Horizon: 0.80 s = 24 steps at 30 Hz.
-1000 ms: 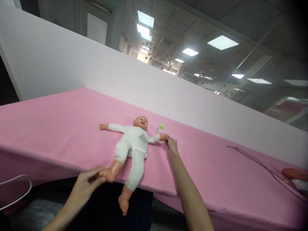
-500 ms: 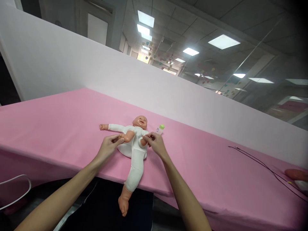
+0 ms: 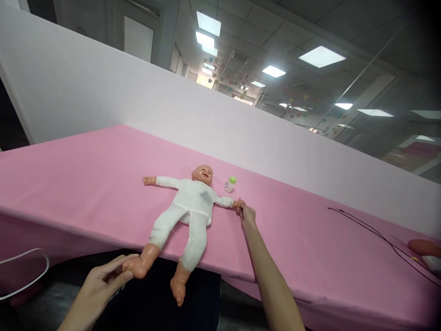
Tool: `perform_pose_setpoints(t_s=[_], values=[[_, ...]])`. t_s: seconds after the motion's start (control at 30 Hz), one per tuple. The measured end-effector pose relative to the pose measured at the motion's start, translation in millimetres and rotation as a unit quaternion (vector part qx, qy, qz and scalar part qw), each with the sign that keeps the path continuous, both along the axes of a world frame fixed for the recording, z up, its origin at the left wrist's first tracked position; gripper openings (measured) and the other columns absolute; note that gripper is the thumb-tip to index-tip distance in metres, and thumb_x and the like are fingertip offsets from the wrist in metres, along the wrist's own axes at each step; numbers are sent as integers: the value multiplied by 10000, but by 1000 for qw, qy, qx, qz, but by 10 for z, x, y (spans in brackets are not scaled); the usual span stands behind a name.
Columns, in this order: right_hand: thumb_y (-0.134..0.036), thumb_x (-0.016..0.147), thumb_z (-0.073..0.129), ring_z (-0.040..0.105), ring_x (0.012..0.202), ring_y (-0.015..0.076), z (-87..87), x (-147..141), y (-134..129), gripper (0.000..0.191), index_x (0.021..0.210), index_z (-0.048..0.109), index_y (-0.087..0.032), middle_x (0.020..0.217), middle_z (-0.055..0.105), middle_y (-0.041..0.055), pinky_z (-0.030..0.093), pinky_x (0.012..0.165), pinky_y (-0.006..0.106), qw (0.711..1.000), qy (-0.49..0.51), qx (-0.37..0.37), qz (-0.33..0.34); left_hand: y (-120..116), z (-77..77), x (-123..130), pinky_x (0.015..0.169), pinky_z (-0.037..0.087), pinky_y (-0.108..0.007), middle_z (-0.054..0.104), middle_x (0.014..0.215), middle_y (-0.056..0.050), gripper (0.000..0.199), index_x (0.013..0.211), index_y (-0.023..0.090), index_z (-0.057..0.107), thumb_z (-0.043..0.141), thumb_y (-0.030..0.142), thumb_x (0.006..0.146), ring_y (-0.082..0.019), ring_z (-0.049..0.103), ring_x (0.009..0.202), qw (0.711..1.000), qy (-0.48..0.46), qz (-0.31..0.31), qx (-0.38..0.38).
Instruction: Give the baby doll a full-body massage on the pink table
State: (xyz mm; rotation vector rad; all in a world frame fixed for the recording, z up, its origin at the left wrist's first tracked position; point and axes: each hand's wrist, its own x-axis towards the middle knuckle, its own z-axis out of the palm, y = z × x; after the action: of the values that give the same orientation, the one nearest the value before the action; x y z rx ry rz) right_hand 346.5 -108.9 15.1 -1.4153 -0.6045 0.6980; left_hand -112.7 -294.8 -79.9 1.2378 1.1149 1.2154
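A baby doll (image 3: 195,197) with a white cloth body lies face up on the pink table, head toward the wall, both feet past the front edge. My left hand (image 3: 106,280) pinches the toes of the doll's foot on the left side. Out to the right, my right hand (image 3: 247,212) grips the doll's small hand, holding that arm stretched sideways. The doll's other arm lies extended to the left, untouched. Near the doll's head stands a small clear bottle (image 3: 229,184) with a green cap.
The pink-covered table (image 3: 296,239) runs along a white partition (image 3: 165,105). Dark cables (image 3: 375,232) and an orange-brown object (image 3: 423,247) lie at the right. A white cable (image 3: 43,276) loops at the lower left, beside the table's hanging cloth.
My left hand has drawn the doll's bent leg down and left, straightening it over the edge. My right hand has moved right, spreading the doll's arm away from its body.
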Motion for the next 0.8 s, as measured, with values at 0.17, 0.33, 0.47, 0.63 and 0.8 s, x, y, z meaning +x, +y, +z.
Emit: perform_pose_setpoints(t_s=[0.17,0.33,0.47,0.63,0.8], values=[[-429,662,920,497,543,103,260,-194,14,345,711,702,-166,635,625,-12,473,519,243,996,-8,68,49,117,197,194,931,613,-344,825,1028,-59,386,1080,263,861,842,524,796,-322,764,1033,1000,-14,3,24],[-590,726,881,526,524,126,511,-777,-166,460,750,726,-158,600,616,-4,447,522,268,948,-184,119,230,807,726,619,995,576,-408,810,1146,-91,424,1074,222,847,839,538,791,-341,735,1111,995,-38,28,84],[-628,783,830,528,494,126,404,-1101,-299,479,790,730,-160,623,643,1,411,503,267,910,-271,98,299,1265,917,895,983,558,-416,809,1134,-125,434,1039,170,841,816,536,807,-344,729,1095,991,-78,18,106],[-673,687,862,532,524,134,384,-700,-86,542,748,732,-151,590,625,6,454,538,276,950,-193,79,233,1116,828,773,870,568,-360,810,1069,-99,394,1048,190,842,787,519,839,-302,733,992,992,-41,22,116],[-535,643,886,494,543,119,299,-32,145,421,674,686,-167,584,602,-1,462,553,268,993,-94,17,66,417,328,352,704,576,-286,766,878,-51,303,964,245,867,819,496,800,-234,713,781,992,38,29,115]])
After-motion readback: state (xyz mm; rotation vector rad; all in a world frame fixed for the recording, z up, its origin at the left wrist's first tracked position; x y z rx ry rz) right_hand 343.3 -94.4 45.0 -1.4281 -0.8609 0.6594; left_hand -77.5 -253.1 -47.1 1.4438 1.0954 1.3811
